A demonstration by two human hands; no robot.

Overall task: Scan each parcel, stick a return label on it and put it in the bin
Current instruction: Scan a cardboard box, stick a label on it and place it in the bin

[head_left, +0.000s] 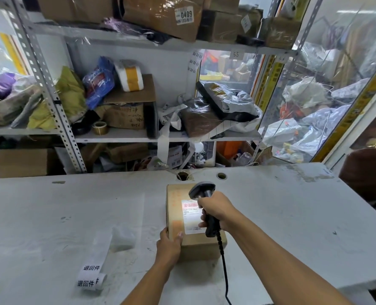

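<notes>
A brown cardboard parcel (178,216) lies flat on the white desk (281,216), near the middle and slightly toward the near edge, its white shipping label (191,216) facing up and lit by a bright patch of light across the barcode. The right hand (215,209) grips the handle of a dark handheld scanner (204,199), fingers (203,217) clamped round the grip, the scanner's head tilted down over the far part of the label; its black coiled cable (224,267) trails off toward the near edge of the desk. The left hand (169,241) holds the parcel's near left corner, thumb pressed on the top face and the other fingers curled round the side, steadying the box on the desk.

To the near left, well apart from the parcel, a curling strip of white return labels (92,276) printed with black characters lies on the desk, its near end rolled up. Two round cable holes (221,176) are cut into the desk just beyond the parcel. Behind the desk stand grey metal shelves (116,136) crowded with cardboard boxes, plastic mailer bags and a roll of tape (100,128). To the far right, behind a clear panel, more grey and white bagged parcels (303,128) are heaped.
</notes>
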